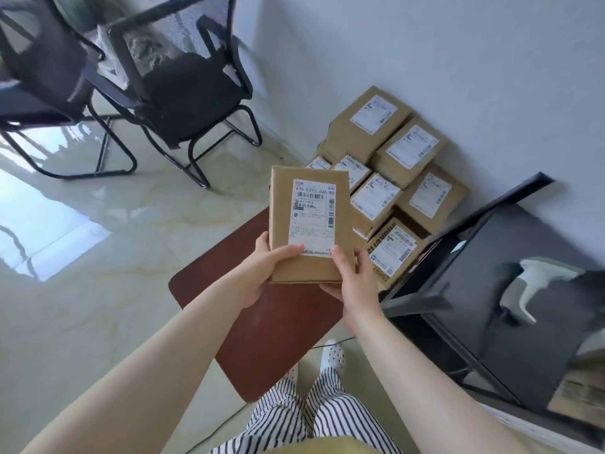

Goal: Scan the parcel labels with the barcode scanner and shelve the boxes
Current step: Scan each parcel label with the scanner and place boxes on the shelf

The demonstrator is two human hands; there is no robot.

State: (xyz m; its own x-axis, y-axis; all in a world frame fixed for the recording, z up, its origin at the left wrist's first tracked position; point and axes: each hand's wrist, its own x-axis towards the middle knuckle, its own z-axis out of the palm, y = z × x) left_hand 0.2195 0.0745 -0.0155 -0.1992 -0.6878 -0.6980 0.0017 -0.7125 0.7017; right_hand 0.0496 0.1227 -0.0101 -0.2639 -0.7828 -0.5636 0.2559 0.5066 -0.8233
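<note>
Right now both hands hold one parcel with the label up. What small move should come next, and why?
Probably free the right hand to fetch the white scanner on the black shelf; the left hand can keep holding the parcel, whose label already faces up.

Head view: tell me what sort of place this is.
Probably a small office or home room used for sorting parcels, not a warehouse. Labelled cardboard boxes are piled on the floor against the wall, two mesh office chairs stand on polished tile, and both hands hold a labelled box.
</note>
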